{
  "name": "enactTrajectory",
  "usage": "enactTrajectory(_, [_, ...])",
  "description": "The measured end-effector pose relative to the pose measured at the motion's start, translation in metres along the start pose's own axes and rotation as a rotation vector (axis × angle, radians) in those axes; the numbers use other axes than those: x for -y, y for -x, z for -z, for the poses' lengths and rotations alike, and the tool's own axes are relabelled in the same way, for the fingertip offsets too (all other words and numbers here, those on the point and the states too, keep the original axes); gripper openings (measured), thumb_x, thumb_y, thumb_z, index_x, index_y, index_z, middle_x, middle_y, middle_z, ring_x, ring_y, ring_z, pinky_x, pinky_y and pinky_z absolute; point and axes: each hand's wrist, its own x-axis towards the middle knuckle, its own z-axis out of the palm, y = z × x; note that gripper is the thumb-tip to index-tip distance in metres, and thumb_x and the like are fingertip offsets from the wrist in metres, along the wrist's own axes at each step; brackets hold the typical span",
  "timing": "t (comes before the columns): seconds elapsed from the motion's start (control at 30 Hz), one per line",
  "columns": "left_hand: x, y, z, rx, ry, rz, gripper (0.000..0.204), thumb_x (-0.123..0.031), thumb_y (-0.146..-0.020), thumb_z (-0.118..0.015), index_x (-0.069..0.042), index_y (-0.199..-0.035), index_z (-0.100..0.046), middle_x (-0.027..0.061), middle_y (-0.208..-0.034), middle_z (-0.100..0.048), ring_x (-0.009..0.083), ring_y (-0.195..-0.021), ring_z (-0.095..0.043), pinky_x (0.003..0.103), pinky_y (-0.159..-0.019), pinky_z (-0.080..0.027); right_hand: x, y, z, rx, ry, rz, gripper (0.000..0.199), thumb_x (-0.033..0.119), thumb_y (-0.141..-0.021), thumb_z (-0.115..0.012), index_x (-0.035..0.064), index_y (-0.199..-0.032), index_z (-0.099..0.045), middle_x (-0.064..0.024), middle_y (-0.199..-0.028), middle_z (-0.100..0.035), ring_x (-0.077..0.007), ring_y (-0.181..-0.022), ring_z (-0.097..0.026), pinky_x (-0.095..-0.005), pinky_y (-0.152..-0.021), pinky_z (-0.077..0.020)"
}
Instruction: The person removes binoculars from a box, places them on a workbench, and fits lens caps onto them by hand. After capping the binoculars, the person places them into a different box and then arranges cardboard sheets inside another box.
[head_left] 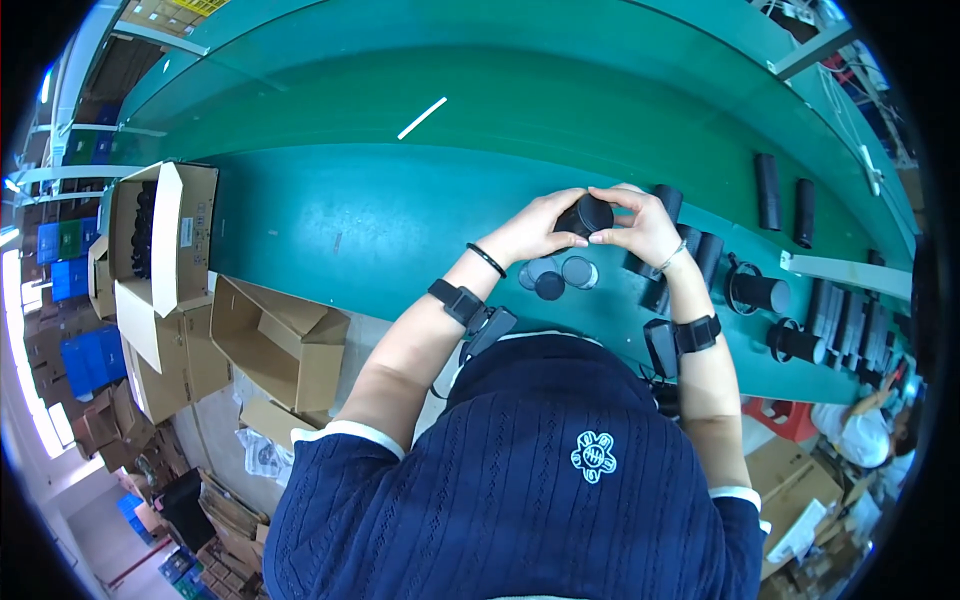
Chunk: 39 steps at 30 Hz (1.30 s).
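Both hands grip one short black cylinder (592, 214) over the green table, its round end facing up. My left hand (548, 222) wraps it from the left, thumb near its lower edge. From the right, my right hand (645, 228) closes on it with fingertips and thumb at the rim. Just below the hands lie several small round discs that look like caps, among them a black disc (548, 286) and a grey-topped disc (580, 271). Black tubes (708, 254) lie beside my right hand, partly hidden by it.
Farther right are a black cylinder with a ring (757, 292), a similar one (798, 343) and a row of black tubes (850, 320). Two tubes (767, 192) lie at the back. An open carton with black items (190, 240) stands left; another open carton (275, 345) is below.
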Motion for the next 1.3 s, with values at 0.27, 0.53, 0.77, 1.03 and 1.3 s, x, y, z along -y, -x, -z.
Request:
enactTrajectory(0.27, [-0.016, 0.010, 0.006, 0.084, -0.259, 0.009, 0.068, -0.018, -0.072, -0.076, 0.000, -0.130, -0.044, 0.0204, -0.124, -0.054, 0.0357, -0.116, -0.052, 0.041, -0.097, -0.044, 0.001, 0.009, -0.008, 0.035, -0.149, -0.015, 0.059, 0.001, -0.064, -0.078, 0.0009, -0.120, -0.059, -0.0084, -0.117, -0.060, -0.0215, -0.108, -0.060, -0.0359, -0.090, -0.0523])
enactTrajectory(0.53, [-0.027, 0.033, 0.009, 0.108, -0.294, 0.000, 0.069, -0.016, -0.074, -0.075, -0.001, -0.133, -0.043, 0.0192, -0.126, -0.053, 0.0327, -0.119, -0.051, 0.039, -0.100, -0.042, 0.002, 0.024, -0.025, -0.071, 0.401, 0.266, 0.027, 0.014, -0.093, -0.050, -0.0040, -0.111, -0.062, -0.0136, -0.093, -0.069, -0.0172, -0.086, -0.066, -0.0327, -0.074, -0.0515])
enactTrajectory(0.77, [-0.005, 0.088, 0.034, -0.183, 0.511, 0.174, 0.071, -0.012, -0.084, -0.068, -0.003, -0.142, -0.029, 0.0095, -0.135, -0.044, 0.0210, -0.126, -0.042, 0.037, -0.106, -0.034, -0.045, 0.070, -0.029, -0.186, 0.172, -0.151, 0.024, 0.016, -0.095, -0.050, -0.0022, -0.105, -0.063, -0.0048, -0.064, -0.057, -0.0122, -0.051, -0.054, -0.0290, -0.050, -0.0440])
enactTrajectory(1.03, [0.018, 0.116, 0.041, -0.489, 0.752, 0.241, 0.064, -0.006, -0.082, -0.070, -0.006, -0.136, -0.036, 0.0070, -0.125, -0.050, 0.0209, -0.119, -0.047, 0.038, -0.103, -0.036, -0.085, 0.092, -0.066, -0.141, 0.883, -0.029, 0.014, 0.006, -0.084, -0.059, 0.0032, -0.096, -0.066, -0.0174, -0.077, -0.065, -0.0337, -0.065, -0.063, -0.0427, -0.065, -0.0520])
enactTrajectory(1.3, [0.021, 0.125, 0.039, -0.532, 0.571, 0.263, 0.066, -0.009, -0.073, -0.080, -0.004, -0.127, -0.042, 0.0064, -0.116, -0.054, 0.0174, -0.112, -0.051, 0.033, -0.097, -0.042, -0.062, 0.025, -0.113, 0.057, 0.716, 0.065, 0.012, 0.011, -0.077, -0.066, 0.0048, -0.086, -0.063, -0.0152, -0.095, -0.061, -0.0326, -0.099, -0.058, -0.0424, -0.084, -0.0485])
